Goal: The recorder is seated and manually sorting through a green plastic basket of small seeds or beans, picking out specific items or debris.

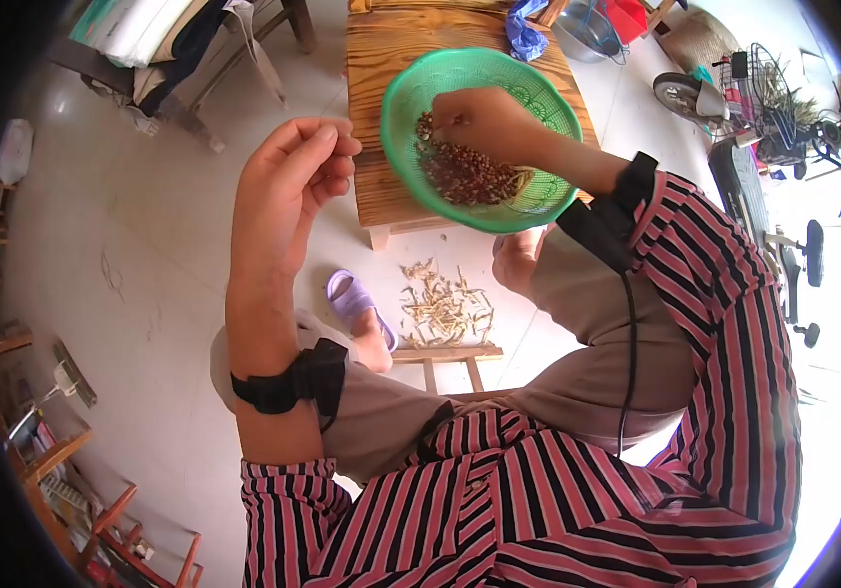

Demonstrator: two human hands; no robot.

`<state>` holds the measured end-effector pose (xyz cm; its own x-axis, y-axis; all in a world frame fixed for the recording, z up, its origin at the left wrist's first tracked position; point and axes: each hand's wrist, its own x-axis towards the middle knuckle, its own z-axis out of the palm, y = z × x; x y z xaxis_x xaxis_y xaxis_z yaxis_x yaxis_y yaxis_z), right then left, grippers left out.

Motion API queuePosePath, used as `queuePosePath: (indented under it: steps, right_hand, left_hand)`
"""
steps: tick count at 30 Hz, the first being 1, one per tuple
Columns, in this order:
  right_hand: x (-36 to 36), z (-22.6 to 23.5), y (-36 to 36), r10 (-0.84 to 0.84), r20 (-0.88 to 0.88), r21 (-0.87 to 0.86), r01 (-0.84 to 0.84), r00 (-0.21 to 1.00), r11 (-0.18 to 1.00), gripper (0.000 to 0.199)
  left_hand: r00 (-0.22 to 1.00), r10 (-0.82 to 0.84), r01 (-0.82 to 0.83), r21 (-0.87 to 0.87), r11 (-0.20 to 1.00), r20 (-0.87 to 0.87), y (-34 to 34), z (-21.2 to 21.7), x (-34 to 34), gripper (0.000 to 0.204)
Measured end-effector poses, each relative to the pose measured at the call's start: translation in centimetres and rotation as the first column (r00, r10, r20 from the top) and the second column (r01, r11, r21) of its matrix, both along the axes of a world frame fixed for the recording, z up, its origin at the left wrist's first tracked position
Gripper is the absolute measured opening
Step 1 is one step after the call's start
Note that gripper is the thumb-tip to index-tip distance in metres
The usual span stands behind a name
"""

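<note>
A green openwork plastic basket [393, 132] sits on a wooden table in front of me. Inside lies a heap of small reddish-brown beans [465, 176], with a few thin pale pods [517, 186] at its right side. My right hand [489, 120] is over the basket, its fingers curled closed above the beans; whatever they hold is hidden. Left of the basket, my left hand [295, 176] is raised in the air, thumb and forefinger pressed together. Anything in that pinch is too small to make out.
The basket rests on the striped-grain wooden table [373, 59], beside a crumpled blue plastic bag [525, 37]. Dry split pods [445, 306] litter the floor near my purple slipper [350, 296]. A metal basin [585, 37], a two-wheeled bike [734, 103] and wooden chairs [117, 534] stand around.
</note>
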<state>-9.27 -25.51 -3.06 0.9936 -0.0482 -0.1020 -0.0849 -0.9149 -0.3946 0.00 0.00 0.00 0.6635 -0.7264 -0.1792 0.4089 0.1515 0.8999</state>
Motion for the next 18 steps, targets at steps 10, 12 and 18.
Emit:
queuePosePath:
  steps: [10, 12, 18]
  right_hand:
    - [-2.7, 4.1, -1.6, -0.251, -0.262, 0.608, 0.361, 0.932, 0.707, 0.016]
    - [-2.8, 6.7, -0.1, -0.084, -0.248, 0.662, 0.232, 0.965, 0.713, 0.021]
    - [-4.8, 10.2, 1.7, 0.032, -0.339, 0.531, 0.163, 0.940, 0.831, 0.019]
  left_hand:
    - [0.999, -0.015, 0.013, -0.062, 0.998, -0.035, -0.5, -0.6, 0.3, 0.016]
    - [0.999, -0.001, -0.002, -0.067, 0.998, -0.038, -0.1, -0.2, 0.3, 0.016]
    - [0.999, -0.025, 0.023, -0.067, 0.998, -0.036, -1.0, -0.5, 0.0, 0.015]
